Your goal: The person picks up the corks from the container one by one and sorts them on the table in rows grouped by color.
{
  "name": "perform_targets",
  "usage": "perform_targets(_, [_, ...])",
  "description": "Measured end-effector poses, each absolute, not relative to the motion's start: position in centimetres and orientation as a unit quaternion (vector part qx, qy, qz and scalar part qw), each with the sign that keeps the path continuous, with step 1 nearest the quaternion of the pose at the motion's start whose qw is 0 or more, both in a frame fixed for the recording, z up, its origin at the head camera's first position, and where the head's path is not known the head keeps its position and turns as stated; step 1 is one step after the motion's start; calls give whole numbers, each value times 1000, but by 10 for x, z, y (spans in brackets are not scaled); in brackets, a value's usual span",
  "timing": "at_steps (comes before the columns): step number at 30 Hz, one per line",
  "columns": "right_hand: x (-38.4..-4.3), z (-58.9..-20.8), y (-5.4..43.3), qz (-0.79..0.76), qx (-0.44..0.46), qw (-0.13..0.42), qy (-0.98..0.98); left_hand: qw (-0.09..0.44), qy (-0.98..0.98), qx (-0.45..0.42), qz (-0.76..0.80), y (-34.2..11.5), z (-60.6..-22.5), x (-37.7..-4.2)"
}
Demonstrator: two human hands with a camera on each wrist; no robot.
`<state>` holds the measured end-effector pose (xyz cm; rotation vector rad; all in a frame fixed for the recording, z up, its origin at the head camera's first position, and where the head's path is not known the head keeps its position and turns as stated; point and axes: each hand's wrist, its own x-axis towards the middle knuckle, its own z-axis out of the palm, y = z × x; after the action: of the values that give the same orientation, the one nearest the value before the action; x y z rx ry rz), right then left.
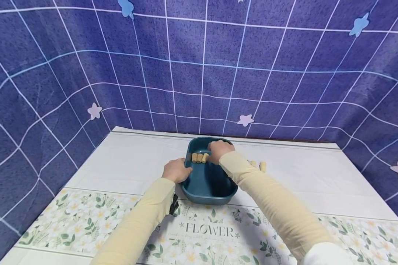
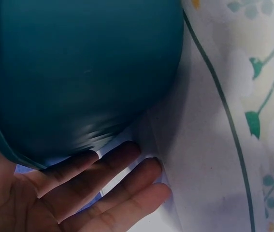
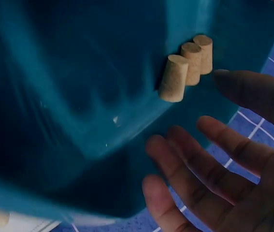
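Observation:
A dark teal plastic basin [image 1: 209, 180] stands on the table. Three tapered cork stoppers [image 1: 199, 158] are lined up side by side inside it, toward the far left; the right wrist view shows the same corks [image 3: 174, 79] close up. My left hand [image 1: 177, 170] holds the basin's left rim, thumb over the edge and fingers [image 2: 115, 179] along the outer wall. My right hand [image 1: 220, 151] is over the far right part of the basin, just right of the corks. Its fingers [image 3: 190, 169] are spread and loosely bent, with nothing between them.
More cork stoppers [image 1: 263, 166] lie on the white tabletop right of the basin, partly hidden by my right sleeve. A floral printed strip [image 1: 86, 221] with the word FLOWER runs along the front. Behind the table hangs a blue gridded curtain [image 1: 219, 73] with stars.

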<state>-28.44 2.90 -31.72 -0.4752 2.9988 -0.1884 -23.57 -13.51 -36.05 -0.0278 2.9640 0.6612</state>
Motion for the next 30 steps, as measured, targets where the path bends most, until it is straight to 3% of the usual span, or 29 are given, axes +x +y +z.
perform_targets(23, [-307,-360,5,-65,-58,97,991,50,974,-14,220,-135,-362,-235])
perform_targets(30, [-307,-366,5,-66,-58,67,994,50,974,-16,221,-135,-361,-236])
